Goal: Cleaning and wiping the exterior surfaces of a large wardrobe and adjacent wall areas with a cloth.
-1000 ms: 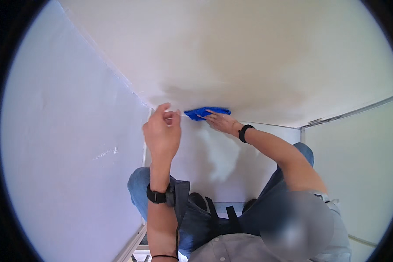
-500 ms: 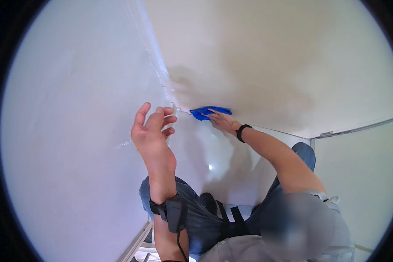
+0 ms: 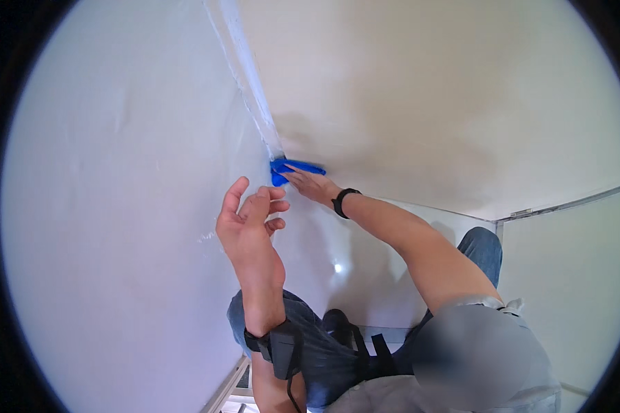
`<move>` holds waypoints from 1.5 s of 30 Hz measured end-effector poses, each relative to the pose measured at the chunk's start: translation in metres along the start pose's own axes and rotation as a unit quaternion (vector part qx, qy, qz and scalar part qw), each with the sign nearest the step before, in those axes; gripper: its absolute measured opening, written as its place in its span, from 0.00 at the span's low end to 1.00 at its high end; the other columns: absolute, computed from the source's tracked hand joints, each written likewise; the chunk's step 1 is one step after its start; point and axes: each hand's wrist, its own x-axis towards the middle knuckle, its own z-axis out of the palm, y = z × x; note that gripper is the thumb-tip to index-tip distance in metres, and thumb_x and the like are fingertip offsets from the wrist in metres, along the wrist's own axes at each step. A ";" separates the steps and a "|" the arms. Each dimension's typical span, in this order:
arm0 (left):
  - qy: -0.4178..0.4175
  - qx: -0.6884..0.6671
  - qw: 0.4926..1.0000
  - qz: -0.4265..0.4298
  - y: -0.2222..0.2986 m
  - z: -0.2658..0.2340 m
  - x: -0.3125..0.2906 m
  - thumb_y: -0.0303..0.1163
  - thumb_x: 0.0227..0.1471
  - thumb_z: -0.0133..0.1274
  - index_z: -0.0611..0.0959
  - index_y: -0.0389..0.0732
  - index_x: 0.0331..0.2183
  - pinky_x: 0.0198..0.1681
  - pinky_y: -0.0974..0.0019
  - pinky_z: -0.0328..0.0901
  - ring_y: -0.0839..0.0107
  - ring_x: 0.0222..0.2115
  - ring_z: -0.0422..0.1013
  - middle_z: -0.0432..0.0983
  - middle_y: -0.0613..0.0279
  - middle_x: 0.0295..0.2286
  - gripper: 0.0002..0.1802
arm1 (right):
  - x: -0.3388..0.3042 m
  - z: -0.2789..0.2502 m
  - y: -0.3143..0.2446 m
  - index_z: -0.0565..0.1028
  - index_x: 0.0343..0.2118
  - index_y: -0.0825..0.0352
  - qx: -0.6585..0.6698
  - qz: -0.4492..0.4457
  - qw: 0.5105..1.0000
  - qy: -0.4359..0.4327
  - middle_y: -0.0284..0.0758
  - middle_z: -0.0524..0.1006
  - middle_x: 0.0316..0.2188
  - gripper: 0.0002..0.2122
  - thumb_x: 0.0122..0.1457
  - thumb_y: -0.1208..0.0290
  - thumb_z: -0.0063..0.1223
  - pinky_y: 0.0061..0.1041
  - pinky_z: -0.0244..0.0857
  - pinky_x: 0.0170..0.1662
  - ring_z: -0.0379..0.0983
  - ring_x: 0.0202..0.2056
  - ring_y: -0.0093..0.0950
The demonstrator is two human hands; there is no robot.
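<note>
My right hand presses a bunched blue cloth into the corner where the side wall, the beige panel and the white floor surface meet. Its fingers lie over the cloth, and part of the cloth is hidden under them. My left hand is raised beside the left wall, palm turned up and fingers loosely curled apart, with nothing in it. The blue cloth is just beyond its fingertips. A whitish strip of sealant runs along the seam up from the corner.
The pale left wall and the beige panel close in on both sides. A small metal hinge sits at the right seam. My knees and a dark shoe are below. Metal rails show at lower left.
My right hand has slid the blue cloth leftward along the seam into the corner. The left hand has shifted slightly right and down in view, still holding nothing.
</note>
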 end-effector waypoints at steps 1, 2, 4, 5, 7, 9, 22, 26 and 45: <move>-0.001 -0.001 1.000 0.003 -0.001 0.002 0.002 0.29 0.59 0.55 0.68 0.33 0.56 0.32 0.70 0.63 0.71 0.33 0.75 0.80 0.56 0.34 0.26 | -0.002 0.010 -0.001 0.70 0.63 0.58 -0.012 -0.017 1.000 -0.010 0.28 0.53 0.72 0.23 0.65 0.63 0.43 0.47 0.20 0.74 0.37 0.73 0.32; 0.002 0.000 1.000 -0.001 -0.001 0.004 0.002 0.29 0.59 0.55 0.68 0.34 0.56 0.32 0.70 0.63 0.71 0.33 0.75 0.80 0.56 0.34 0.26 | -0.006 0.019 -0.003 0.72 0.61 0.57 -0.010 -0.031 0.999 -0.010 0.28 0.54 0.72 0.21 0.65 0.62 0.45 0.49 0.20 0.74 0.38 0.73 0.32; 0.009 0.004 1.000 -0.004 -0.001 0.000 0.002 0.28 0.59 0.55 0.68 0.34 0.56 0.32 0.70 0.63 0.71 0.33 0.75 0.80 0.56 0.34 0.26 | -0.004 0.021 -0.009 0.74 0.59 0.58 -0.010 -0.064 0.997 -0.047 0.29 0.57 0.71 0.21 0.64 0.62 0.45 0.49 0.20 0.74 0.40 0.73 0.31; 0.017 0.005 1.000 0.001 -0.002 -0.008 0.004 0.29 0.59 0.55 0.68 0.34 0.56 0.32 0.70 0.63 0.71 0.33 0.75 0.80 0.56 0.34 0.26 | -0.001 0.016 -0.012 0.75 0.58 0.58 -0.008 -0.099 0.992 -0.082 0.29 0.59 0.70 0.20 0.64 0.63 0.45 0.48 0.21 0.74 0.43 0.73 0.30; 0.025 0.004 1.000 0.005 -0.001 -0.013 0.004 0.29 0.59 0.55 0.68 0.34 0.56 0.32 0.70 0.64 0.71 0.33 0.75 0.80 0.56 0.34 0.26 | 0.000 0.010 -0.016 0.75 0.58 0.57 0.001 -0.088 0.993 -0.078 0.29 0.58 0.70 0.20 0.64 0.61 0.45 0.51 0.19 0.73 0.41 0.73 0.31; 0.031 -0.004 0.999 0.010 0.001 -0.010 0.004 0.31 0.59 0.56 0.68 0.33 0.56 0.31 0.72 0.63 0.73 0.31 0.76 0.82 0.56 0.33 0.27 | -0.003 0.011 -0.016 0.75 0.58 0.55 0.010 -0.080 0.994 -0.079 0.28 0.58 0.70 0.20 0.64 0.60 0.45 0.55 0.18 0.73 0.40 0.73 0.32; 0.018 -0.034 0.999 -0.034 0.005 -0.007 0.028 0.29 0.58 0.55 0.68 0.34 0.56 0.34 0.68 0.64 0.71 0.33 0.75 0.80 0.58 0.34 0.27 | -0.090 -0.058 0.105 0.80 0.51 0.63 0.151 0.088 0.969 0.175 0.29 0.63 0.67 0.18 0.63 0.63 0.48 0.42 0.38 0.73 0.60 0.64 0.24; 0.038 -0.031 0.998 -0.035 -0.009 -0.006 0.043 0.29 0.58 0.55 0.67 0.34 0.57 0.33 0.68 0.64 0.72 0.33 0.75 0.80 0.58 0.35 0.27 | -0.109 -0.118 0.147 0.78 0.52 0.62 0.153 0.194 0.934 0.256 0.26 0.66 0.65 0.19 0.56 0.70 0.53 0.40 0.51 0.66 0.69 0.54 0.18; 0.159 -0.167 0.973 0.021 -0.027 -0.031 0.040 0.28 0.59 0.51 0.74 0.41 0.48 0.28 0.72 0.58 0.78 0.27 0.66 0.71 0.69 0.27 0.14 | -0.234 0.043 0.013 0.78 0.52 0.63 0.120 -0.044 0.989 -0.069 0.33 0.61 0.68 0.20 0.56 0.67 0.50 0.40 0.37 0.74 0.56 0.67 0.26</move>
